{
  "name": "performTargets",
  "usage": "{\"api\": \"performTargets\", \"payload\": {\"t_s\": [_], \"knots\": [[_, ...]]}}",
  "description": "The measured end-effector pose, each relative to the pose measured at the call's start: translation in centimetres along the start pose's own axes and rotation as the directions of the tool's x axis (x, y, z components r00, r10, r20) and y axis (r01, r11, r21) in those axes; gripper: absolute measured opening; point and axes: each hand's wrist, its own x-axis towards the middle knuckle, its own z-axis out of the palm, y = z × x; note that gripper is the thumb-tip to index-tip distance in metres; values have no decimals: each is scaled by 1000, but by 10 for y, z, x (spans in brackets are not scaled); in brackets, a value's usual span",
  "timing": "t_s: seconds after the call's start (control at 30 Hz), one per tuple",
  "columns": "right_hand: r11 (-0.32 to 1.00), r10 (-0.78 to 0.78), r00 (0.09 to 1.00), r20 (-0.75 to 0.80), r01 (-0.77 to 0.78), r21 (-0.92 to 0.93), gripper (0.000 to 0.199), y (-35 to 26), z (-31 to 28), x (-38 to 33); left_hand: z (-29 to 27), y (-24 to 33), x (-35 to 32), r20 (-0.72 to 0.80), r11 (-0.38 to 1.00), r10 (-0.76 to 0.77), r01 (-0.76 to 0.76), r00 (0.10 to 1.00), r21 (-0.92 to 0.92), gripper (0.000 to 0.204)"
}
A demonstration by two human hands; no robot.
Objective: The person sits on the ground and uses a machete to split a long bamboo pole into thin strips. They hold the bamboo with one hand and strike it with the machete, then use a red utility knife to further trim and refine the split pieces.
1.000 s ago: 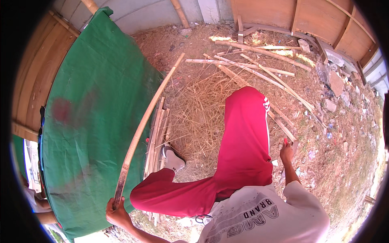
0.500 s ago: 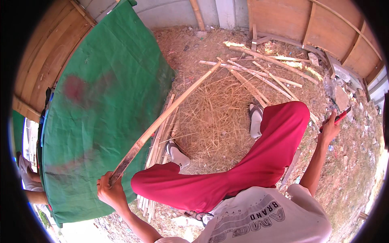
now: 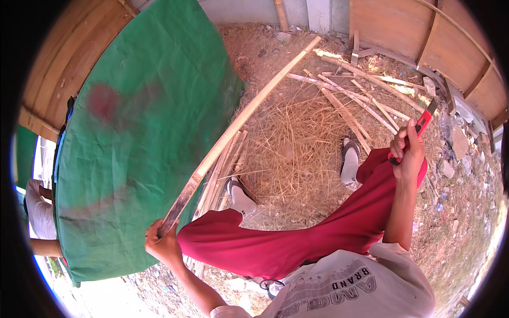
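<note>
A long split bamboo strip (image 3: 241, 121) slants up and away to the right, its near end dark and stained. My left hand (image 3: 163, 244) grips that dark end, beside my left knee. Over my right knee, my right hand (image 3: 409, 151) is closed round a red utility knife (image 3: 424, 123), whose blade end points up and outward. The knife is well apart from the strip. Thin bamboo shavings (image 3: 286, 143) cover the ground between my feet.
A green tarpaulin (image 3: 143, 138) hangs close on the left. Finished-looking bamboo strips (image 3: 218, 177) lie beside my left foot, and more bamboo pieces (image 3: 366, 98) lie crossed at the far right. Wooden panels (image 3: 461, 53) stand behind them. Another person (image 3: 41, 212) is partly visible at far left.
My right hand has lifted the knife and brought it inward, from out at the right to above my knee. The strip's far end has risen somewhat, still in my left hand.
</note>
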Motion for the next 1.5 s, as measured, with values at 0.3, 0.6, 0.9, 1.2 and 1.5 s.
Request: {"api": "performTargets", "payload": {"t_s": [0.3, 0.6, 0.9, 1.2, 1.5], "knots": [[371, 815, 252, 522, -918, -136, 36, 104, 59, -1, 28, 17, 5, -58, 998, 40, -42, 998, -39, 27], [384, 830, 292, 475, -917, -106, 33, 127, 59, 2, 49, 22, -18, 21, 999, 29, -29, 999, -27, 25], [520, 838, 467, 283, -840, -155, 41, 156, 49, -3, 71, 38, -37, 146, 983, -35, 60, 989, -172, 30], [782, 623, 782, 33, -621, -62, 63, 125, 115, 32, 107, 72, -61, 200, 937, -2, 72, 980, -342, 33], [948, 287, 958, -29, -288, -136, 17, 70, 127, 76, 146, 85, -89, 619, 860, 318, 56, 718, -507, 60]]}}
